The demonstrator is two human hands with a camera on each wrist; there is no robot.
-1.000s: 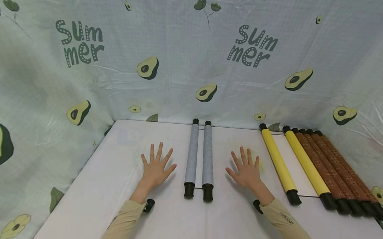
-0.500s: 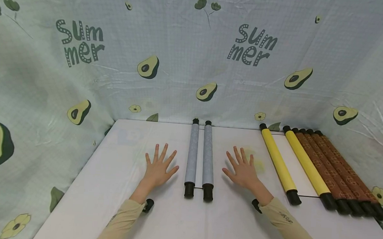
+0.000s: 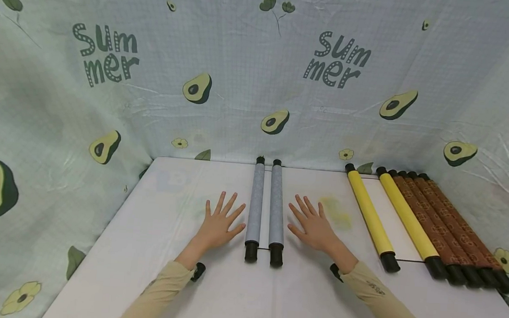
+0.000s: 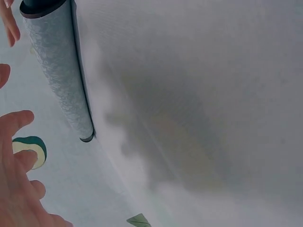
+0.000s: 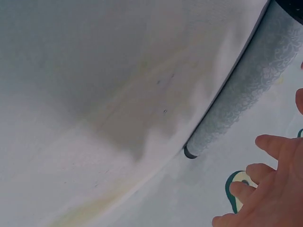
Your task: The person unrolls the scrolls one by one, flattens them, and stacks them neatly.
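Observation:
Two pale blue-grey scroll rolls with black end knobs lie side by side at the middle of the white table: the left roll and the right roll. My left hand hovers with fingers spread just left of the pair, its thumb close to the left roll. On the other side, my right hand is also spread, palm down, its fingertips near the right roll. Both hands hold nothing. In the left wrist view a blue-grey roll shows beyond the fingers; the right wrist view has one too.
To the right lie two yellow rolls, the nearer one apart from the other. Several brown patterned rolls are packed beside them at the table's right edge. A printed avocado cloth rises behind the table.
Both hands have moved inward toward the blue-grey rolls, the left hand to the right and the right hand to the left. The rolls have stayed in place.

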